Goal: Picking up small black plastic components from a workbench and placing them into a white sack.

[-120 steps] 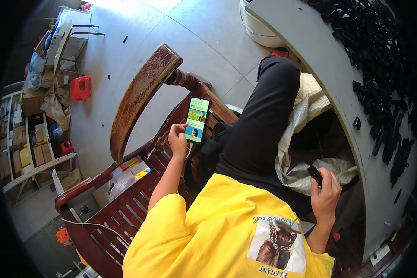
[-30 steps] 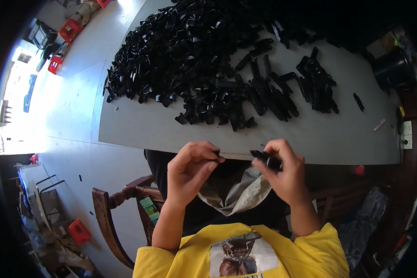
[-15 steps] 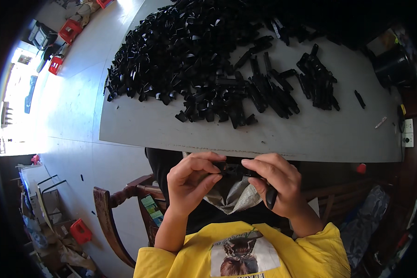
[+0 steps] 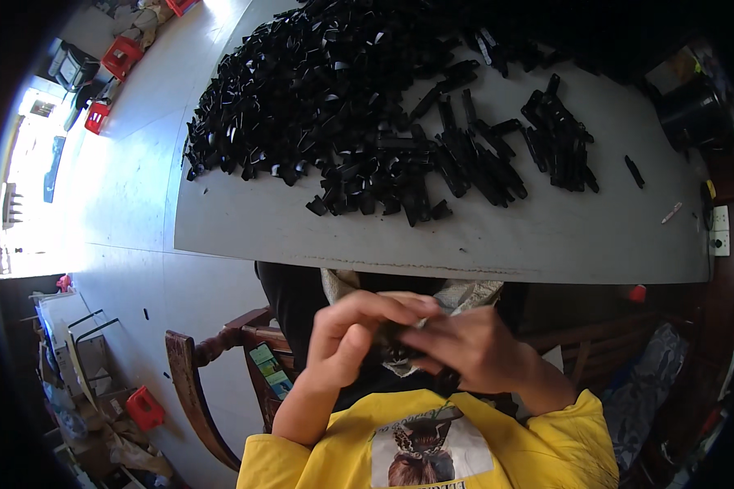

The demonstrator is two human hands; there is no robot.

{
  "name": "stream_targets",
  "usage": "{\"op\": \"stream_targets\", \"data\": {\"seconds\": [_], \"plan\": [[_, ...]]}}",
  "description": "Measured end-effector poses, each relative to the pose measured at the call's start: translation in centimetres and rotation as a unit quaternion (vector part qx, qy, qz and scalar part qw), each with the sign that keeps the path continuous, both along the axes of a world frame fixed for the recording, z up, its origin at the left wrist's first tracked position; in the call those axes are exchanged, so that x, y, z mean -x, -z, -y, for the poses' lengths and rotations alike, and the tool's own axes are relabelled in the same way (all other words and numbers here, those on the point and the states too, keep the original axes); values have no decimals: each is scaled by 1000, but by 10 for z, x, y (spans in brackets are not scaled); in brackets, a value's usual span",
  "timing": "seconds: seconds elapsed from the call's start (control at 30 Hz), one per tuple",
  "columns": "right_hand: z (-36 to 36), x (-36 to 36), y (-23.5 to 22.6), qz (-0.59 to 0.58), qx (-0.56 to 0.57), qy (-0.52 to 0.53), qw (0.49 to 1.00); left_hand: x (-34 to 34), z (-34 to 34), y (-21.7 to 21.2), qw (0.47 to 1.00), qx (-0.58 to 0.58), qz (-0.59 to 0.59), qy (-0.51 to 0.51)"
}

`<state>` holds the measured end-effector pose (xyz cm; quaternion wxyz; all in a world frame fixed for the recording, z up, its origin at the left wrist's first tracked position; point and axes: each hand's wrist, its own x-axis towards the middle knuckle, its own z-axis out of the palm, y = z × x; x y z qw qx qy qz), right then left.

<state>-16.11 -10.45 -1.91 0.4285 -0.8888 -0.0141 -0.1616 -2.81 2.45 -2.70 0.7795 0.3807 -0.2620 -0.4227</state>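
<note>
Over my lap, just off the table's near edge, both hands come together around a black plastic part (image 4: 393, 344), mostly covered by fingers. My left hand (image 4: 347, 334) is closed on its left side, thumb toward me and fingers curled over the top. My right hand (image 4: 477, 346) lies across from the right, its fingers over the part and blurred by motion. Below the right palm shows the end of a second dark piece (image 4: 446, 381), held in that hand; its kind cannot be made out. A pale woven cloth (image 4: 469, 293) lies on my lap beneath.
A big heap of small black plastic pieces (image 4: 302, 98) covers the far left of the grey table (image 4: 302, 232). Longer black parts (image 4: 481, 163) lie right of it, with another pile (image 4: 559, 143) beyond. A wooden chair arm (image 4: 183, 367) stands at my left. A black container (image 4: 693, 118) sits far right.
My hands have drawn closer together and nearer my body. The right hand has swung left over the part, which fingers now hide more. The lap cloth shows more near the table edge.
</note>
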Motion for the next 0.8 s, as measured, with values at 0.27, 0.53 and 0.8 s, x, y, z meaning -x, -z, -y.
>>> {"op": "stream_targets", "data": {"seconds": [0.27, 0.53, 0.8], "plan": [[-19, 9, 16, 58, 107, -21, 992, 8, 10, 1, 982, 9, 111, 154], [41, -8, 15, -28, 181, 256, 949, -19, 53, 32, 843, -221, 457, -176], [83, -29, 38, -104, 319, 377, 863, -23, 82, 39, 717, -297, 583, -240]]}}
